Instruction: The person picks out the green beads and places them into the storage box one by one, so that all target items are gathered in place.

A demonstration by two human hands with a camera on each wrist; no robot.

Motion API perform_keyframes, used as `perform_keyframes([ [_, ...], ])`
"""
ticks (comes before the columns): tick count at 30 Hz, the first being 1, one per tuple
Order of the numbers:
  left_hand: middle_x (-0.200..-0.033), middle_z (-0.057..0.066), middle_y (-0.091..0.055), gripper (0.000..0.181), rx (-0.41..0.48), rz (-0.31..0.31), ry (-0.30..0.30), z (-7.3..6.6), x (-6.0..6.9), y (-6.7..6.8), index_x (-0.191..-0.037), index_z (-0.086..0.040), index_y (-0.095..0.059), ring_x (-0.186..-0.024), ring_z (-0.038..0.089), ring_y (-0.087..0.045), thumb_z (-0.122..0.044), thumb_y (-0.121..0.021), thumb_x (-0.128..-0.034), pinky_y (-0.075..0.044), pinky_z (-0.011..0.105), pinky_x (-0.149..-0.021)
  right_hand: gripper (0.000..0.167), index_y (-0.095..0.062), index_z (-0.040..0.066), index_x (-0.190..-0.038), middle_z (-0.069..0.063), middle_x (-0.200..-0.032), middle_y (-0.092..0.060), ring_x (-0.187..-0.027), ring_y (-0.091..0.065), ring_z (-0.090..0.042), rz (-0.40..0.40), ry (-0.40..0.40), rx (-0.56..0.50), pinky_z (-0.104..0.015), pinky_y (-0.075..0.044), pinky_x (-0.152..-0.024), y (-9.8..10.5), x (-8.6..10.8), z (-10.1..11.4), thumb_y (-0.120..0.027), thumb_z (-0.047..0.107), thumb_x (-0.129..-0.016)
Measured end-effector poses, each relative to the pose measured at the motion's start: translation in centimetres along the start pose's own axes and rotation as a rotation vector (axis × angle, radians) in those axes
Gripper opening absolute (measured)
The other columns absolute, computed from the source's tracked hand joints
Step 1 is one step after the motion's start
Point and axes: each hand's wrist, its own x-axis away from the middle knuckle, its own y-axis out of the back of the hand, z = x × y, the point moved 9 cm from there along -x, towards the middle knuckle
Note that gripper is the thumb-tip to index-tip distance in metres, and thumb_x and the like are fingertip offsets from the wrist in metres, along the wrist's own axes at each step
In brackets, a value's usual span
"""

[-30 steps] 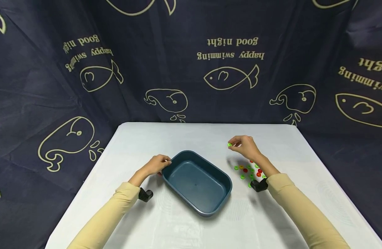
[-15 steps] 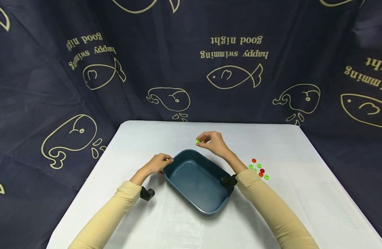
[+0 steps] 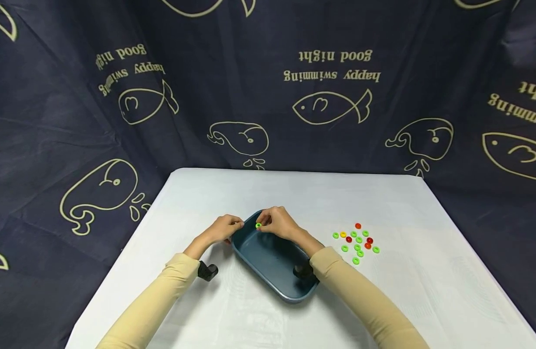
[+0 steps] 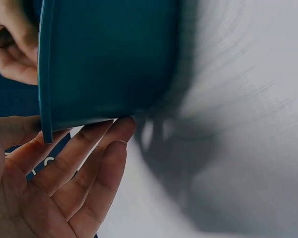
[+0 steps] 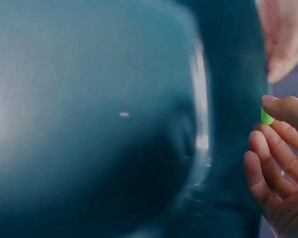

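Note:
A dark teal plastic basin (image 3: 264, 259) stands slantwise on the white table. My left hand (image 3: 221, 230) grips its far-left corner, thumb over the rim and fingers against the outer wall (image 4: 109, 59), as the left wrist view shows. Over that same end of the basin, my right hand (image 3: 278, 223) pinches a small light-green ring (image 3: 258, 226) between thumb and fingertip. The right wrist view shows the green ring (image 5: 266, 118) edge-on, above the basin's bare floor (image 5: 104, 134).
Right of the basin lie several scattered small rings (image 3: 357, 247), mostly green, with some red or orange and one yellow. Behind the white table (image 3: 294, 189) hangs a dark blue curtain (image 3: 268, 97) with fish and whale drawings. Each wrist carries a black camera mount (image 3: 208, 271).
Holding the green ring, my right hand has moved left from above the scattered rings, then lowered over the basin's far-left end. The left hand keeps its grip on the basin.

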Motion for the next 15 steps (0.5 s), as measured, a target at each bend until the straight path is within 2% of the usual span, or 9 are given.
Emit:
perform_keyframes([
  [5, -0.108, 0.022, -0.064, 0.032, 0.002, -0.007, -0.001, 0.0, 0.1, 0.1, -0.119, 0.001, -0.062, -0.066, 0.016, -0.060, -0.019, -0.047, -0.0987, -0.058, 0.035, -0.053, 0.009, -0.073, 0.008, -0.086, -0.002, -0.078, -0.072, -0.069, -0.066, -0.010, 0.075, 0.003, 0.054, -0.016, -0.051, -0.060, -2.6, 0.5, -0.4, -0.075, 0.013, -0.079],
  [8, -0.104, 0.022, -0.064, 0.032, 0.004, -0.007, 0.004, 0.1, 0.1, 0.1, -0.119, 0.001, -0.062, -0.066, 0.018, -0.060, -0.019, -0.047, -0.0988, -0.058, 0.033, -0.053, 0.007, -0.074, 0.011, -0.085, 0.000, -0.078, -0.072, -0.070, -0.065, -0.007, 0.114, -0.007, 0.095, -0.015, -0.050, -0.060, -3.9, 0.7, -0.9, -0.075, 0.015, -0.079],
  [12, -0.090, 0.016, -0.062, 0.033, 0.008, 0.002, 0.007, 0.1, 0.1, 0.0, -0.120, 0.000, -0.062, -0.059, 0.019, -0.057, -0.020, -0.046, -0.0990, -0.058, 0.034, -0.053, 0.006, -0.074, 0.014, -0.083, 0.001, -0.080, -0.071, -0.072, -0.064, -0.007, 0.125, -0.019, 0.137, -0.016, -0.050, -0.061, -4.7, 0.9, -1.2, -0.076, 0.016, -0.078],
  [15, -0.088, 0.014, -0.062, 0.032, 0.009, 0.007, 0.003, 0.0, 0.1, -0.1, -0.120, 0.000, -0.061, -0.058, 0.017, -0.056, -0.020, -0.047, -0.0988, -0.058, 0.034, -0.053, 0.006, -0.074, 0.014, -0.083, 0.001, -0.080, -0.071, -0.073, -0.064, -0.007, 0.117, -0.017, 0.143, -0.016, -0.050, -0.062, -4.8, 0.9, -1.2, -0.077, 0.016, -0.078],
])
